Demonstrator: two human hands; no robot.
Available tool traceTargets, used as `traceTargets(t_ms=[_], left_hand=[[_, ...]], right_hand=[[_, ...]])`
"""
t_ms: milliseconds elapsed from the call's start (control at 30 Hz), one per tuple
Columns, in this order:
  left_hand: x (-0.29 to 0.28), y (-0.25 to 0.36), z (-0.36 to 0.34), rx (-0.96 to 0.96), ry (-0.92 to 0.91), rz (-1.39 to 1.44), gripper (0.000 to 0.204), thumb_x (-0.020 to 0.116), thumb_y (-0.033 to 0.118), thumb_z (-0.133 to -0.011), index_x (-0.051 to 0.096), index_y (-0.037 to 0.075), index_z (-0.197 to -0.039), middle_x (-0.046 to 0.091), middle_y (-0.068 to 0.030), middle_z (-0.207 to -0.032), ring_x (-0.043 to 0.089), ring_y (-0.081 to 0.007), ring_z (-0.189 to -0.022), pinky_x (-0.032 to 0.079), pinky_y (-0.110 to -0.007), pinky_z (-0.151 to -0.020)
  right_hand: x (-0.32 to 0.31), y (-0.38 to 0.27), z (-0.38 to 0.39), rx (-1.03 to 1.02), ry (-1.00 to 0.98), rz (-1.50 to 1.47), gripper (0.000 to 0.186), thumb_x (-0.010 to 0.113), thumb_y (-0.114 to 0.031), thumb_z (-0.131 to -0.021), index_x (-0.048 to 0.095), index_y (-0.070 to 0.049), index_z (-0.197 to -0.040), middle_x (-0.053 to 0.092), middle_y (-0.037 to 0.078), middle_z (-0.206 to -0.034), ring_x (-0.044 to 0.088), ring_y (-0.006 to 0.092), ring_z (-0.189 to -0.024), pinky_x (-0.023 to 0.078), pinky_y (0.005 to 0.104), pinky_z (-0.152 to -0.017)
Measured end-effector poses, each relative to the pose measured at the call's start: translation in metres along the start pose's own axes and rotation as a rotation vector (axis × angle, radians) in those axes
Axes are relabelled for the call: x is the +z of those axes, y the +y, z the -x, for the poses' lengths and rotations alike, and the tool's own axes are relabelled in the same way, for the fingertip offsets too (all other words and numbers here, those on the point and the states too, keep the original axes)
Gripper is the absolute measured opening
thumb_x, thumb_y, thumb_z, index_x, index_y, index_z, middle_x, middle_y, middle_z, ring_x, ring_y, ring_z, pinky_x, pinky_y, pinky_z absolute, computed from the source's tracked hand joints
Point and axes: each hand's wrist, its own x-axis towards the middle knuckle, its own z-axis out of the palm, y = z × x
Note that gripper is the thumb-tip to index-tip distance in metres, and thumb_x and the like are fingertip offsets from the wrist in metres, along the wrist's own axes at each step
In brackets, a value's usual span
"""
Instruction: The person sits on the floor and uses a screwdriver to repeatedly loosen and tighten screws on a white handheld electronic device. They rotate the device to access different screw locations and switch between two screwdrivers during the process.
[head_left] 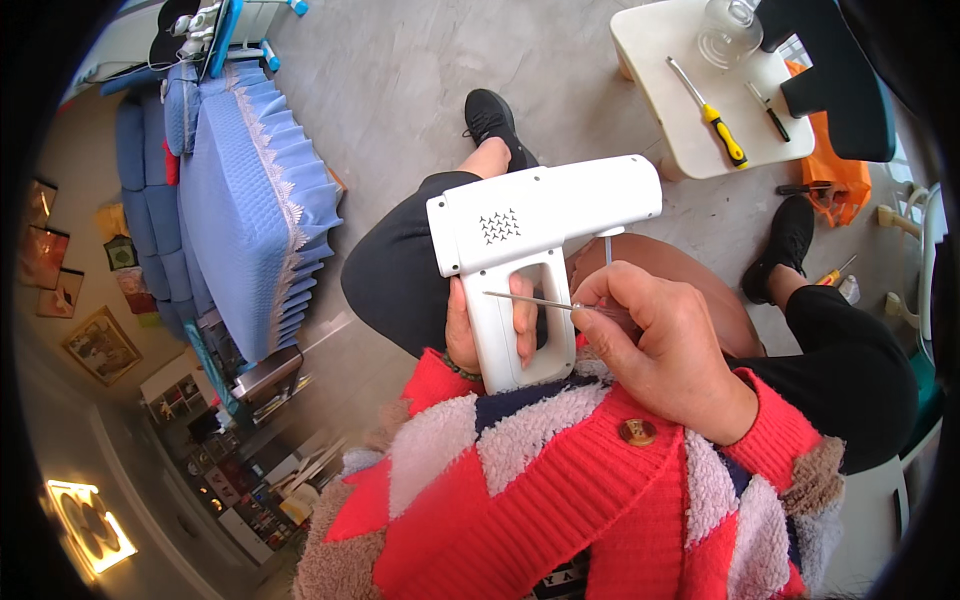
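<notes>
A white pistol-shaped device [560,205] with a looped handle, a cluster of vent slits and dark screw holes lies on its side in front of me. My left hand [461,328] is wrapped round its grip from beneath, the fingertips showing through the handle opening. In my right hand [675,350], pinched between thumb and fingers, is a screwdriver [540,301] whose thin metal shaft points left. Its tip appears to touch a small hole in the upper grip; the screwdriver's handle is mostly hidden in my fist. A thin grey tube [608,248] hangs beneath the device's front end.
A cream stool [660,95] at upper right bears a yellow-and-black screwdriver [722,135], a black pen [770,112] and a clear container [728,35]. An orange bag [838,175] sits beyond. Another screwdriver [835,272] lies by my right shoe. A blue-covered bed [245,200] stands left.
</notes>
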Motion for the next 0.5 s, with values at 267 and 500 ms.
traceTargets(t_ms=[267,500], left_hand=[[0.004,-0.001,-0.019,-0.061,0.069,0.089,0.066,0.032,0.068,-0.092,0.045,0.004,-0.101,0.050,-0.0088,-0.070,0.052,-0.0208,-0.047,0.047,-0.032,-0.038],[0.002,-0.005,-0.022,-0.066,0.075,0.059,0.071,0.027,0.069,-0.092,0.046,0.002,-0.104,0.052,-0.0096,-0.071,0.054,-0.0205,-0.048,0.047,-0.031,-0.038]], right_hand=[[-0.022,0.017,-0.018,0.028,0.086,0.041,0.009,0.066,-0.001,-0.083,0.058,0.000,-0.088,0.058,0.007,-0.066,0.056,0.0115,-0.055,0.042,0.0237,-0.051],[-0.025,0.021,-0.021,0.058,0.082,-0.018,0.009,0.066,-0.002,-0.083,0.057,-0.001,-0.087,0.057,0.007,-0.063,0.056,0.0115,-0.052,0.041,0.0243,-0.049]])
